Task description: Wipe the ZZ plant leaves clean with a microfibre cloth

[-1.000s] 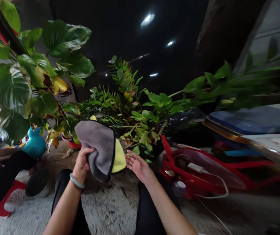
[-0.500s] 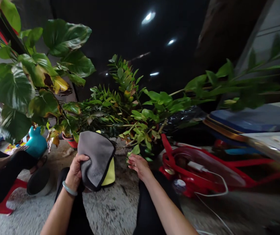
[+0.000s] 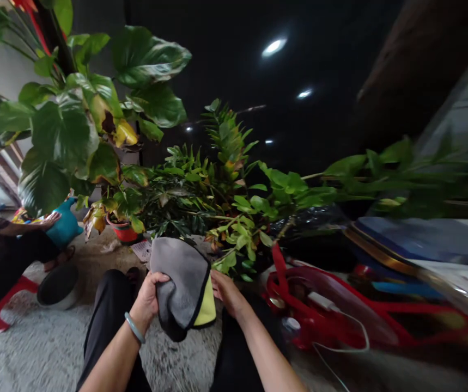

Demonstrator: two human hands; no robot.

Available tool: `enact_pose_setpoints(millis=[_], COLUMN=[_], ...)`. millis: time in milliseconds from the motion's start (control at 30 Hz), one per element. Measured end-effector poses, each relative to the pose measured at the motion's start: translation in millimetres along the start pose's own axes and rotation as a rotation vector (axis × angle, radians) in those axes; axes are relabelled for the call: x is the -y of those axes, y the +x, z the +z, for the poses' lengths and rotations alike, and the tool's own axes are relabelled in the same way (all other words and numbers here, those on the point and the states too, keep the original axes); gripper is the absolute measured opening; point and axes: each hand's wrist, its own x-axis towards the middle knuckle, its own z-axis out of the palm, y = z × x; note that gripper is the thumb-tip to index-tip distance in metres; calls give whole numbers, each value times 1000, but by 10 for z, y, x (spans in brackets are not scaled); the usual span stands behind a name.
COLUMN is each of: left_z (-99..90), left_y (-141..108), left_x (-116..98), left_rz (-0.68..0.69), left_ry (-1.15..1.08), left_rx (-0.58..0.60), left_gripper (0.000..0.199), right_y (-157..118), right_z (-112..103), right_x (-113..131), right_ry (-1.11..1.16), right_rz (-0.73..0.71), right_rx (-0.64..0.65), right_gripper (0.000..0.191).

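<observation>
My left hand (image 3: 147, 299), with a pale bangle on its wrist, grips the left side of a folded cloth (image 3: 180, 283). The cloth is grey with a dark border, and a yellow underside shows at its lower right. My right hand (image 3: 226, 291) is at the cloth's right edge, its fingers stretched out towards it and partly hidden; whether they touch the cloth I cannot tell. Both hands are above my dark-trousered knees. Just beyond them grows a leafy green plant (image 3: 242, 234).
A large-leaved plant in a red pot (image 3: 124, 231) stands left. Another person sits on a red stool (image 3: 8, 305), one hand on a teal vessel (image 3: 62, 223), near a grey bucket (image 3: 60, 286). To my right are a red basket (image 3: 299, 310), a white cable (image 3: 356, 349) and stacked items.
The view has turned left. The cloth and my left hand are nearer my right hand, whose fingers have come from the leaves to the cloth's edge. The other person's hand now rests on the teal vessel.
</observation>
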Motion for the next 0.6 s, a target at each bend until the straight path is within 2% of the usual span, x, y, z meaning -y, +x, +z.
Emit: enact_pose_setpoints(millis=[67,133,267,400,533,600], left_z=[-88,-155,-212,-234,-236,-206], left_y=[-8,-4,26,-2,-114,-167], left_x=[-32,1,278,535,442,317], left_rz=[-20,-76,-124,-169,-72,-17], left_ry=[-63,-92,-67,86,338,470], left_rx=[8,34,76,145,308,313], left_gripper=[29,25,32,38,28,17], right_y=[-108,-247,-584,-855,-984,-1006], right_z=[-2,42,232,388,460,501], right_x=[-26,-97,-362,-522,-475,-438], right_ry=[-22,62,277,357,332,285], right_rz=[62,111,170,242,251,208], right_rx=[48,37,-122,-247,-230,-241], right_gripper=[42,48,48,42,46,43])
